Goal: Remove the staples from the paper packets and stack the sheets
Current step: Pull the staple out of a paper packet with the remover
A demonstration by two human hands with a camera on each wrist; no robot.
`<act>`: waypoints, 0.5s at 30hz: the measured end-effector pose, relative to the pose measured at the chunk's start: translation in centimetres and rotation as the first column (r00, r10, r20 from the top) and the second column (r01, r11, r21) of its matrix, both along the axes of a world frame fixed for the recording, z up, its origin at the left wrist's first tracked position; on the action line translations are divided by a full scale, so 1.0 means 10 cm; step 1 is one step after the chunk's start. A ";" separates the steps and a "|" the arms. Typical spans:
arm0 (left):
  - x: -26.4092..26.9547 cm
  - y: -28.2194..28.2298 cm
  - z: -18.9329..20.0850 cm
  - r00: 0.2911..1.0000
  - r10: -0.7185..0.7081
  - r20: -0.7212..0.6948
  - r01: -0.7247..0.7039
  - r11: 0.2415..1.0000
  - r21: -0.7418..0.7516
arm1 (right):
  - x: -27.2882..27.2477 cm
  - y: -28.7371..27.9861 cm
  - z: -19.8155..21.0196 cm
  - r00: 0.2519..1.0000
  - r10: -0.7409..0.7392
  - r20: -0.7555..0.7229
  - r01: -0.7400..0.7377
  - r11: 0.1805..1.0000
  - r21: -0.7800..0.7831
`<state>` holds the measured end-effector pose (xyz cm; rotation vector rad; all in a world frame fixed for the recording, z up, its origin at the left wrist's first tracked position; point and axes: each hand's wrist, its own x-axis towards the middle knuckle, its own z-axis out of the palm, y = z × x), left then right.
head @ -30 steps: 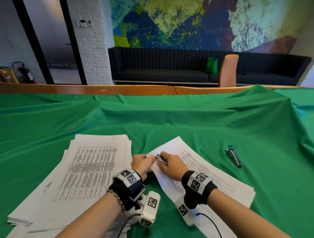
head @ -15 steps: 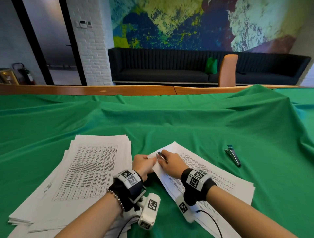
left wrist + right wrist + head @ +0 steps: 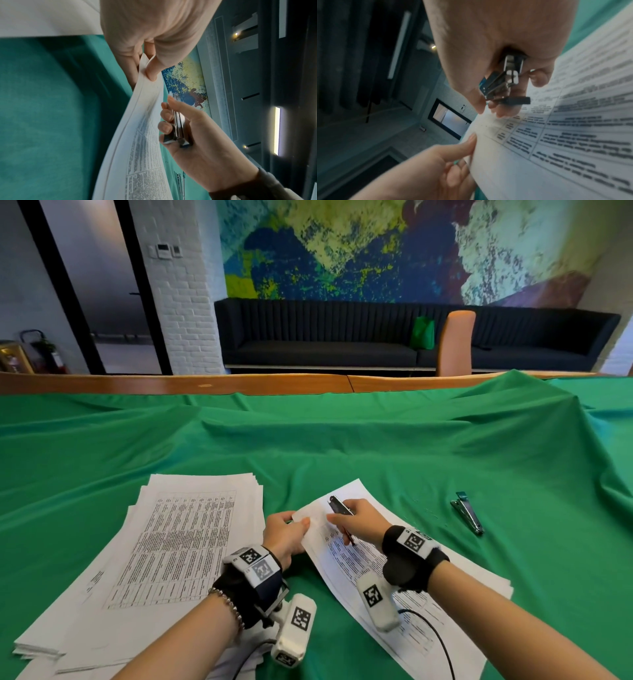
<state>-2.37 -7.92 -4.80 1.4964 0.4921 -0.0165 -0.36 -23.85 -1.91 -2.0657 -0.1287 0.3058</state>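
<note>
My left hand (image 3: 286, 530) pinches the upper left corner of a printed paper packet (image 3: 359, 559) and lifts it off the green cloth; thumb and fingers clamp the sheets (image 3: 149, 75). My right hand (image 3: 356, 520) grips a small metal staple remover (image 3: 340, 506) just right of that corner, its jaws close to the paper edge (image 3: 498, 86). The remover (image 3: 178, 121) lies along my right palm. A tall stack of loose printed sheets (image 3: 164, 549) sits to the left. No staple is visible.
A second metal stapler-like tool (image 3: 467, 512) lies on the green tablecloth (image 3: 376, 446) to the right. More packets (image 3: 479, 583) lie under the held one. The wooden table edge (image 3: 239, 383) runs along the far side, a chair (image 3: 455, 342) beyond.
The packet's corner has been lifted and curled up by my left hand. My right hand with the remover has drawn back slightly to the right of the corner.
</note>
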 end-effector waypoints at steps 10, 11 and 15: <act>-0.11 0.16 0.04 0.995 -0.100 -0.025 0.100 0.995 0.002 | 0.11 -0.54 0.05 0.988 -0.013 -0.155 0.025 0.997 0.073; -0.15 0.14 0.05 0.988 -0.147 -0.037 0.146 0.989 -0.033 | 0.15 -0.66 0.05 0.986 -0.048 -0.162 0.059 0.996 0.067; -0.21 0.09 0.02 0.975 -0.217 -0.039 0.212 0.973 -0.092 | 0.30 -1.09 0.09 0.935 -0.297 -0.191 0.319 0.943 0.094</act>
